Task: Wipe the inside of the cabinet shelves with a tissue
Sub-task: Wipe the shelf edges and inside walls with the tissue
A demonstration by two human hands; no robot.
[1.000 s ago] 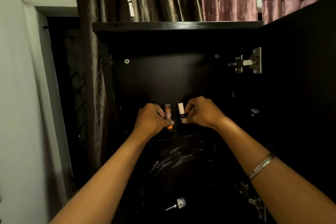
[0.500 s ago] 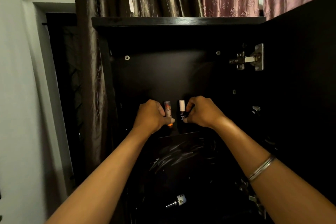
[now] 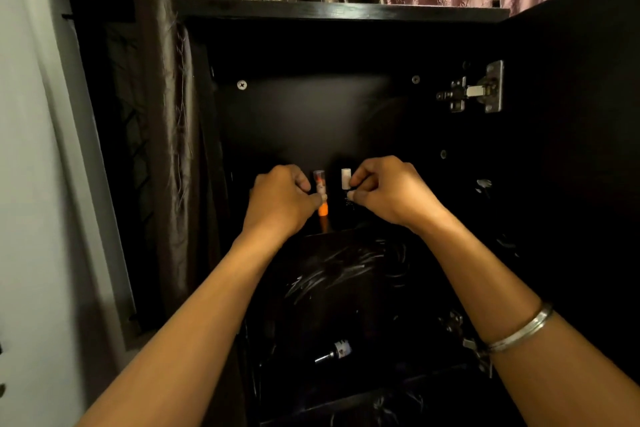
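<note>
Dark cabinet interior (image 3: 311,121) fills the view, door swung open to the right of it, curtains above its top board. Taking the upper shelf as landmark and going near to far.

Nearest, below the shelf: a lower compartment with black glossy stuff (bag or cloth, cannot tell) and a small dropper-type bottle (image 3: 334,351) lying on its side. Bangle (image 3: 523,329) on the right forearm.

At the shelf's front edge: left hand (image 3: 280,201), grip curled, thumb and fingers pinching an orange-bottomed tube (image 3: 321,196). Tube stands upright, long axis vertical, just right of the left hand. Right hand (image 3: 388,191), grip curled too, fingertips pinching a white-capped dark bottle (image 3: 345,184), also upright, just left of the right hand. The two items stand side by side between the hands, close but apart. Whether they rest on the shelf or are lifted: cannot tell.

Further in: bare back panel, screw heads at its top corners. Hinge (image 3: 474,92) on the right side wall, above the shelf.

No tissue visible anywhere, not in either hand. Shelf itself is the thing to wipe; it sits directly under both hands. Judgement: step in hand is shifting items on the shelf; wiping not started here. Each hand is equally near its own item, each item on the inner side of its hand.
</note>
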